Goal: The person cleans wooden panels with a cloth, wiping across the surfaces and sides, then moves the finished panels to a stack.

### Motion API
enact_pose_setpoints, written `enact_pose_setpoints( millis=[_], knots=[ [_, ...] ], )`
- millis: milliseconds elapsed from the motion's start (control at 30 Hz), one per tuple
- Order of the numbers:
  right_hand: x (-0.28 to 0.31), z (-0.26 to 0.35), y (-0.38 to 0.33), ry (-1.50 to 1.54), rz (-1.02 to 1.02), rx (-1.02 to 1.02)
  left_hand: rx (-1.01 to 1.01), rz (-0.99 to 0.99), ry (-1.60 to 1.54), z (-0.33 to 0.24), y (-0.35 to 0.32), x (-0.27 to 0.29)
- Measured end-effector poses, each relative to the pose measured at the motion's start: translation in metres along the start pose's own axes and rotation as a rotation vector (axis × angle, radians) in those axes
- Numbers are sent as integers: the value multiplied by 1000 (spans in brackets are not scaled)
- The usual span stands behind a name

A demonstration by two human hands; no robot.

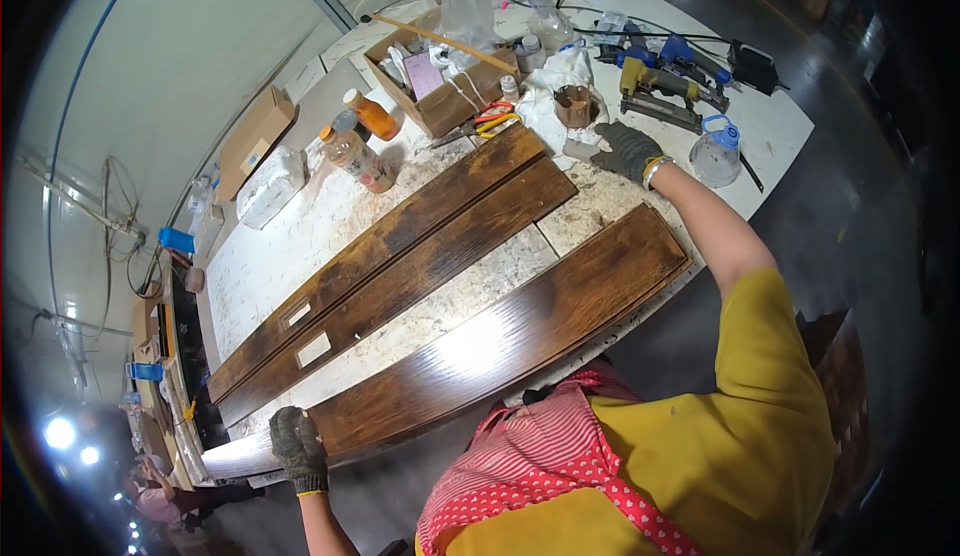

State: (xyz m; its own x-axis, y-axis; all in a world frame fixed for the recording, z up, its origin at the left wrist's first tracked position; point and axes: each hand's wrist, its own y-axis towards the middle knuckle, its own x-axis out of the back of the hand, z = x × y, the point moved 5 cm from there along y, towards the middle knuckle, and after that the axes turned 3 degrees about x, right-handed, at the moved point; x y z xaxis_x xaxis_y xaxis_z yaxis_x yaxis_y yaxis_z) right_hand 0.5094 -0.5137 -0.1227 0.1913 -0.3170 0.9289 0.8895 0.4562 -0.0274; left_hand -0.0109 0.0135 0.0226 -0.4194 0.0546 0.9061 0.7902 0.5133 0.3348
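The left hand (298, 448) in a dark glove grips the near end of the long dark board (480, 346), fingers curled over its edge. This board lies along the near edge of the worktable (290, 236) (two more boards (400, 256) lie behind it). The right hand (627, 150), beyond the board's far end, closes on a small pale thing (580, 149).

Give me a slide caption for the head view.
Gloved left hand grips a dark wooden plank; right hand reaches a small bottle.
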Motion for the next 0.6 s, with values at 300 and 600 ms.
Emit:
enact_pose_setpoints(
  millis=[300, 600],
  knots=[
    [-1, 17, 12, -270, 32, -13, -29, 25, 187, -14, 0, 1],
    [37, -31, -66, 1289, 19, -41, 285, 4, -663, -79, 23, 6]
  ],
)
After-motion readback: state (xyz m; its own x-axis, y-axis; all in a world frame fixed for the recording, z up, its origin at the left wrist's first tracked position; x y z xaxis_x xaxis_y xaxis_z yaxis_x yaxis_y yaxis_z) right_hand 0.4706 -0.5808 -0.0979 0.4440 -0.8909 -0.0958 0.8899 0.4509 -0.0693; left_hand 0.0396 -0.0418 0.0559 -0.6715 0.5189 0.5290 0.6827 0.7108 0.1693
